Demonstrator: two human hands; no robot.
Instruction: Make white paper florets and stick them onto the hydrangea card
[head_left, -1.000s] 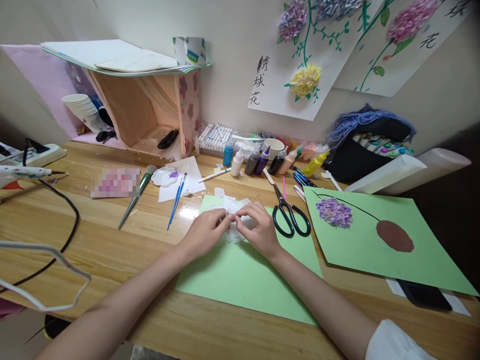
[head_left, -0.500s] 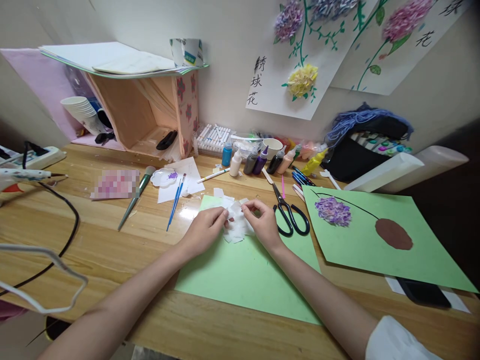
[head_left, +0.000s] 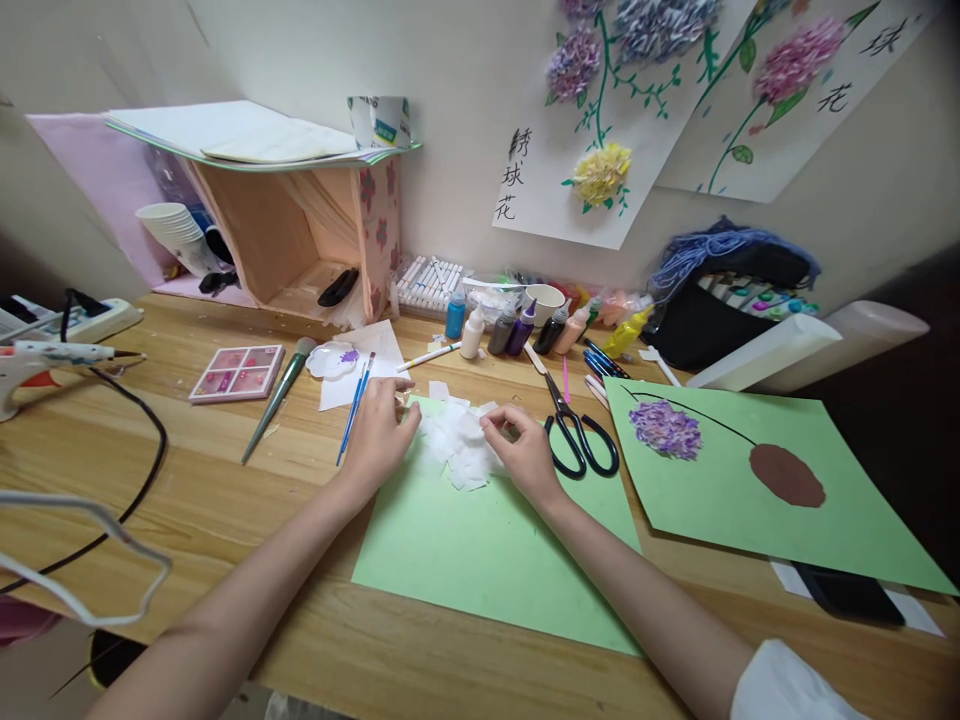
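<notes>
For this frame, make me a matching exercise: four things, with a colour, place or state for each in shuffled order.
1. Scissors
2. Paper pieces
3. Right hand
4. Flower beside the brown oval

A. White, in a loose heap
B. Purple, on the right-hand green sheet
C. At the heap's right edge, fingers curled
D. Black handle loops

Pairs: 1-D, 2-A, 3-C, 4-B

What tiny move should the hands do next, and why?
Perhaps bring the left hand over to the loose pile of small white paper pieces: the right hand is at that pile's edge, while the left is off to the side, by the thin blue paintbrushes.
</notes>
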